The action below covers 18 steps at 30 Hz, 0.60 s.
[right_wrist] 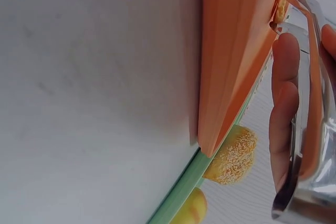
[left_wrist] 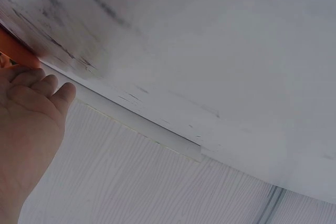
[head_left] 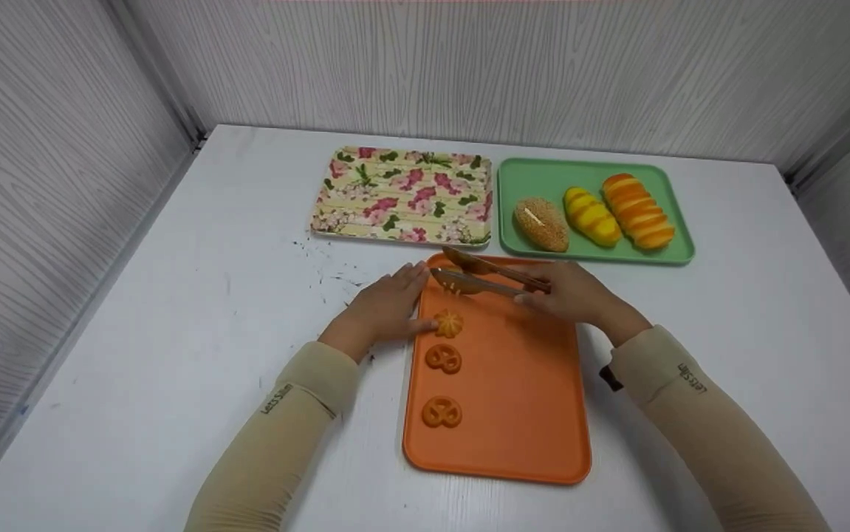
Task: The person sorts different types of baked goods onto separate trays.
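Observation:
My right hand grips metal tongs, their tips over the far left corner of the orange tray. A small golden cookie shows between the tong tips in the right wrist view; in the head view they mostly hide it. Fingers extended, my left hand rests along the tray's left rim, its thumb reaching over to the flower-shaped cookie. Below that cookie lie two pretzel-shaped cookies, the lower pretzel nearer the front.
Behind the orange tray is a floral tray. To its right stands a green tray bearing a seeded bun, a yellow striped bread and an orange striped loaf. Wood-patterned panels border the white table.

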Tool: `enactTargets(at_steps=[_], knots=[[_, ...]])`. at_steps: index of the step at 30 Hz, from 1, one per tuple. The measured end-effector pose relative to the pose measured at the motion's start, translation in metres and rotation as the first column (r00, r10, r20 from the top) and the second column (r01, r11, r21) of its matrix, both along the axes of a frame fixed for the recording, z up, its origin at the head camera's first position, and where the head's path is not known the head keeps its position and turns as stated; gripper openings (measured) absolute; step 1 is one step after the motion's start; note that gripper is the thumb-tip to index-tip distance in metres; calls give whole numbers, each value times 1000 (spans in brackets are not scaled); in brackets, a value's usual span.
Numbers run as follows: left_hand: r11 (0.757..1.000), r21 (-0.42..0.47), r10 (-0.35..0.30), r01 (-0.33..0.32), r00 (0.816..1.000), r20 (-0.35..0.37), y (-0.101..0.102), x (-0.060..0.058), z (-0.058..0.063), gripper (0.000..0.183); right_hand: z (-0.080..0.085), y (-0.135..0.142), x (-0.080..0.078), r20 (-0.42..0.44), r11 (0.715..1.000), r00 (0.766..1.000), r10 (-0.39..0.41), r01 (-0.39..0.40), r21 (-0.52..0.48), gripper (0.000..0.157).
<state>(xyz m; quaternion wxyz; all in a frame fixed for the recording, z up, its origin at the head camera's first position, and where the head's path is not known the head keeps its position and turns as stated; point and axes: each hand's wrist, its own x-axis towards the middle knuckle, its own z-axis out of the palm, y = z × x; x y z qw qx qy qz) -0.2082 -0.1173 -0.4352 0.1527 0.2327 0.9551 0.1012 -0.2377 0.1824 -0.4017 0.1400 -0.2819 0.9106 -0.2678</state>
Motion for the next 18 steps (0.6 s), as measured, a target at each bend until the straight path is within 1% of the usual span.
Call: enactTargets(at_steps=[7,10,15,18], knots=[[1000,0,-1,1,1000,-7,0,1,1,89,0,3,0,-9,1000,1000,11,-11,-19,49],[1000,-5,-5,5,1000,-15,0,1,1,89,1,4,0,1,999,1000,10,-10,-39,51],[1000,-13,-9,9,1000,-28,0,1,0,89,4,3,0,24,997,999,-22,23,-72,52],[1000,1,-7,7,1000,-21,0,1,1,88,6,2,-1,44,994,998,-40,44,-99,51]])
